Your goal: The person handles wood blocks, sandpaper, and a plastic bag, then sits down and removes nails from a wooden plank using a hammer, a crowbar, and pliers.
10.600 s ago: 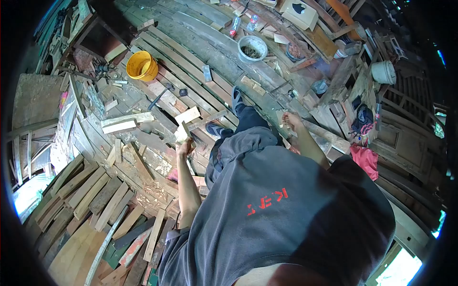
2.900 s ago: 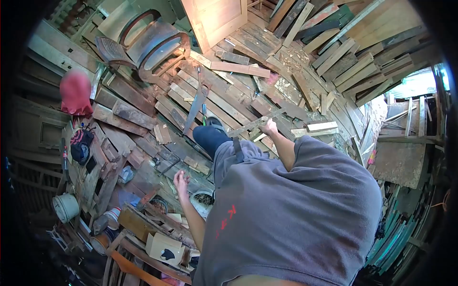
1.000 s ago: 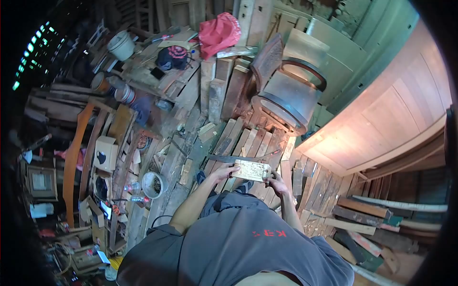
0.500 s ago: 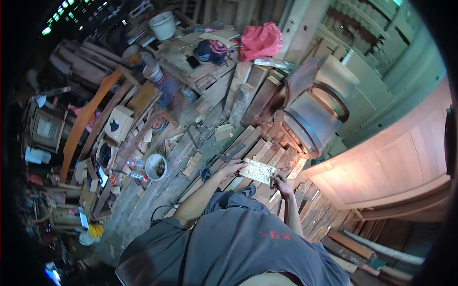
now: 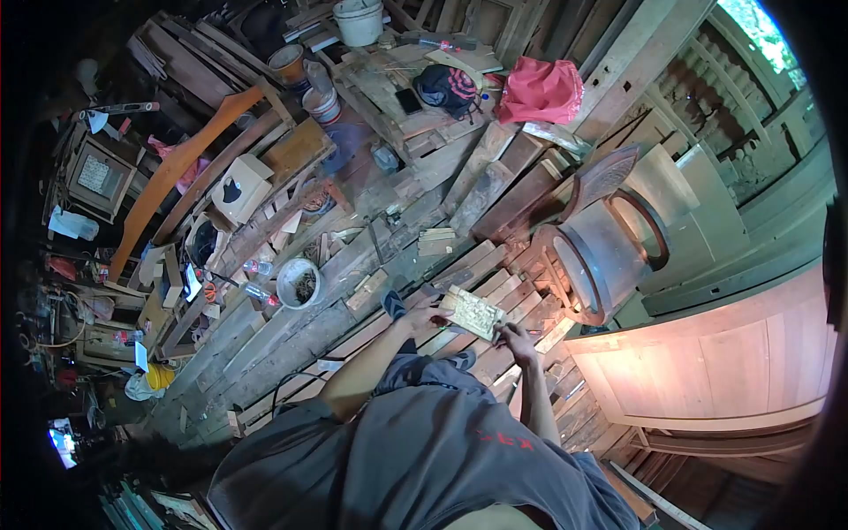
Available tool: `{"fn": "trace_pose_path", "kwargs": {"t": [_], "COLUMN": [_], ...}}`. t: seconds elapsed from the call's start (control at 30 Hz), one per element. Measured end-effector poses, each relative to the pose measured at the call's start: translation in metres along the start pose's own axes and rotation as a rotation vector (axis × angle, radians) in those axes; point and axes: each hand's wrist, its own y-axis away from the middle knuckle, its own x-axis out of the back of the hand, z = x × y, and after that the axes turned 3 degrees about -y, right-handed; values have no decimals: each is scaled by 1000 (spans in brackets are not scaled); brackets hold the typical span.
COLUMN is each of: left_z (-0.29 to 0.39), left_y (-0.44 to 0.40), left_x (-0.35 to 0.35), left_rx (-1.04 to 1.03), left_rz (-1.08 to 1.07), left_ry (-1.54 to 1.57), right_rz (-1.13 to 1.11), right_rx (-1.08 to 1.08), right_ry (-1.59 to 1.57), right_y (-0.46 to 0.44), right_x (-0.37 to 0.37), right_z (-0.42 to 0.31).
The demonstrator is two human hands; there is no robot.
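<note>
Board (image 5: 475, 311): held left of chair (image 5: 599, 246).
Left hand (image 5: 424, 320): fingers closed on board's left end.
Right hand (image 5: 518, 344): board's opposite end pinched.
Handling: both ends best supported evenly, face uncovered.

To the right of your right hand (image 5: 512, 339), warm light washes the wooden panel (image 5: 707, 358); left of your left hand (image 5: 422, 321), it's dim, with black, curved fisheye edges.

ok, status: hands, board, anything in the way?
Left hand holding wooden board; right hand at its opposite end. Board raised, tilted. Chair ahead to the right, apart from both hands.
</note>
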Motion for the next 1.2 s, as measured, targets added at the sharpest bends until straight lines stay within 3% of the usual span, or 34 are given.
{"fn": "trace_pose_path", "kwargs": {"t": [0.23,0.37,0.5,0.63,0.7,0.83,0.87,1.03,1.2], "left_z": [52,106,148,175,191,200,198,178,173], "left_y": [-31,-33,-25,-18,-2,33,41,53,70], "left_x": [58,97,151,215,235,255,263,278,267], "left_rx": [-13,-199,-292,-403,-482,-557,-494,-551,-618], "left_rz": [95,96,288,446,396,513,547,687,663], "left_ry": [385,492,545,636,669,557,528,588,590], "right_rz": [-16,-62,77,131,145,165,142,95,61], "right_rx": [0,-4,-108,-61,-33,2,-21,-51,-31], "right_ry": [-134,-136,53,72,56,1,6,23,114], "right_y": [-42,-65,-96,-115,-124,-136,-141,-177,-235], "right_x": [-52,-86,-85,-74,-68,-74,-75,-96,-109], "right_z": [-45,-77,-93,-111,-116,-128,-130,-176,-227]}}
